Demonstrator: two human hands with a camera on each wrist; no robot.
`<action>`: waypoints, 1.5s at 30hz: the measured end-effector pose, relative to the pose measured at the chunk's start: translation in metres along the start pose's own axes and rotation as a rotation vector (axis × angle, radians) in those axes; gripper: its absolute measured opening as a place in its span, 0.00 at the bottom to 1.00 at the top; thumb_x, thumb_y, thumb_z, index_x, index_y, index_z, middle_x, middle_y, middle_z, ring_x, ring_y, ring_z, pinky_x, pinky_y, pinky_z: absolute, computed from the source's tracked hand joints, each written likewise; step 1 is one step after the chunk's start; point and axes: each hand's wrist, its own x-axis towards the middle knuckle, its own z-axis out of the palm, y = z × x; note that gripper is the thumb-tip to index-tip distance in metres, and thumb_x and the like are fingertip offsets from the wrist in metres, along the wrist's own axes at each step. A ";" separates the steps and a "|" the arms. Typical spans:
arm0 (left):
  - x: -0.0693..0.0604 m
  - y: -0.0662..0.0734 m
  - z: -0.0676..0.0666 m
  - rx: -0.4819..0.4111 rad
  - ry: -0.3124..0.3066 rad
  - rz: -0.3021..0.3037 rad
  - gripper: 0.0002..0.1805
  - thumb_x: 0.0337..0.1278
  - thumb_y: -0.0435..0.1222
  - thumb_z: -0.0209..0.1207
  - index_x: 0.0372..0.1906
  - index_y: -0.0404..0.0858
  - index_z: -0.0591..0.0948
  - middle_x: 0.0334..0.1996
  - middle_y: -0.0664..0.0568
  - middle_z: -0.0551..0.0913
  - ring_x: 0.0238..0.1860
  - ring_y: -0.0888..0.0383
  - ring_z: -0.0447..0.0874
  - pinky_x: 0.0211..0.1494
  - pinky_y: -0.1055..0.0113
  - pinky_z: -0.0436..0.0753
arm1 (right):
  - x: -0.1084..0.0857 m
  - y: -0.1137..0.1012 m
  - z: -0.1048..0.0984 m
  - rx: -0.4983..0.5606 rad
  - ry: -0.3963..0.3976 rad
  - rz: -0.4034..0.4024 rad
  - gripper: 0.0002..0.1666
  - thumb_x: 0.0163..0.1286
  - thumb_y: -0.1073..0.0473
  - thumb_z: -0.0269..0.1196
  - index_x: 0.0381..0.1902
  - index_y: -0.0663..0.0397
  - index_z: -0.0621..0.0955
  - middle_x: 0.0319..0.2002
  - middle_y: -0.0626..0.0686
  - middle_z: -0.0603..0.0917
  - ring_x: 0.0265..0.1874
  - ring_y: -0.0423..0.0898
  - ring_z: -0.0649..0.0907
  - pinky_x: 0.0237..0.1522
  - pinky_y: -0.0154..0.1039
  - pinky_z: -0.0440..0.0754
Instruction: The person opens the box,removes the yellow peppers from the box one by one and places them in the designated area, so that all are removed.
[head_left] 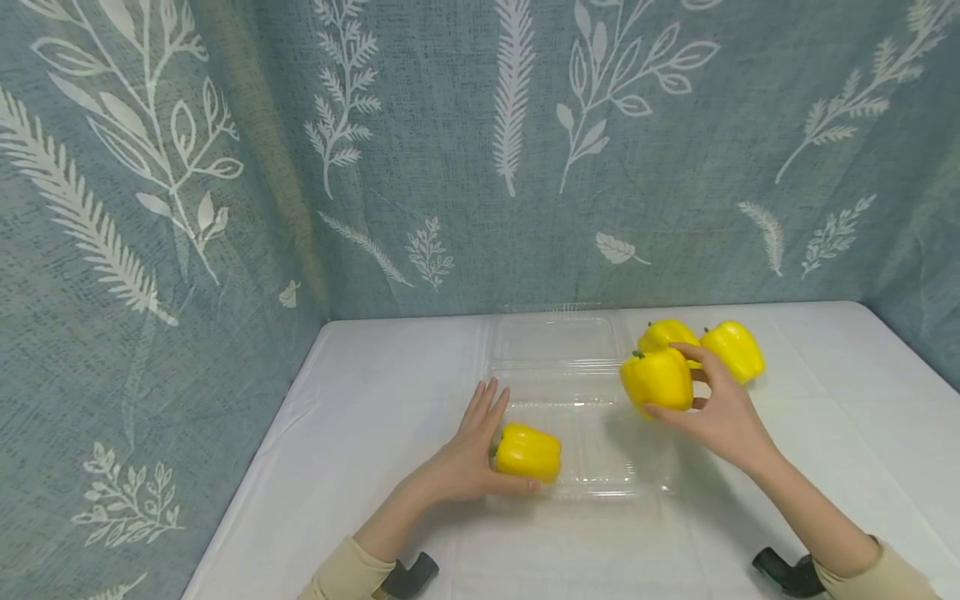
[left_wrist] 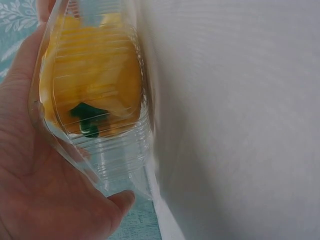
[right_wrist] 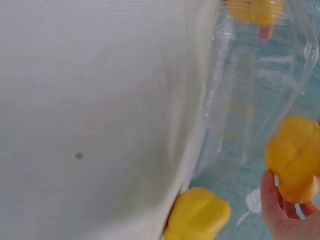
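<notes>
My right hand point(head_left: 726, 421) grips a yellow bell pepper point(head_left: 657, 380) above the right end of a clear plastic clamshell container point(head_left: 615, 492). In the right wrist view, the fingers hold this pepper point(right_wrist: 295, 155) with its lobed bottom showing. A second yellow bell pepper point(head_left: 528, 454) lies on its side in the left end of the container. Against that end rests my left hand point(head_left: 468, 462), its fingers extended along the outer wall. Through the ribbed plastic, the left wrist view shows the pepper's green stem point(left_wrist: 89, 117).
Two more yellow bell peppers, one partly hidden point(head_left: 666, 332) and one farther right point(head_left: 735, 350), sit at the back right of the white-covered table point(head_left: 360, 417). The container's lid point(head_left: 555, 337) lies opened toward the back. Patterned blue-green curtains point(head_left: 450, 167) enclose the table.
</notes>
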 end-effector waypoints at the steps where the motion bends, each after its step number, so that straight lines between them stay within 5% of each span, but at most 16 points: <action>1: 0.000 0.000 0.000 -0.001 0.001 -0.001 0.69 0.40 0.62 0.70 0.79 0.41 0.39 0.77 0.51 0.26 0.75 0.57 0.18 0.71 0.38 0.46 | 0.000 0.001 -0.001 0.002 0.006 0.007 0.51 0.56 0.53 0.75 0.71 0.61 0.61 0.65 0.64 0.66 0.58 0.63 0.71 0.49 0.55 0.80; 5: -0.001 -0.001 0.000 -0.004 0.004 -0.004 0.69 0.40 0.62 0.70 0.79 0.41 0.39 0.77 0.50 0.27 0.75 0.57 0.18 0.71 0.38 0.47 | -0.002 0.007 -0.006 0.001 0.029 0.034 0.52 0.57 0.52 0.74 0.71 0.61 0.59 0.67 0.66 0.64 0.59 0.66 0.70 0.50 0.64 0.77; 31: -0.001 -0.004 0.001 0.005 0.006 0.007 0.69 0.40 0.62 0.70 0.79 0.41 0.39 0.78 0.50 0.27 0.75 0.56 0.18 0.71 0.38 0.46 | -0.010 0.045 -0.044 -0.041 0.086 0.281 0.56 0.65 0.45 0.67 0.76 0.61 0.48 0.70 0.72 0.55 0.62 0.73 0.62 0.50 0.71 0.70; 45: -0.001 -0.004 0.001 -0.006 0.002 0.007 0.69 0.40 0.62 0.70 0.79 0.42 0.39 0.78 0.50 0.27 0.75 0.57 0.18 0.72 0.38 0.46 | -0.014 0.067 -0.063 -0.035 0.144 0.306 0.57 0.65 0.44 0.66 0.77 0.59 0.47 0.73 0.71 0.50 0.63 0.74 0.59 0.49 0.73 0.67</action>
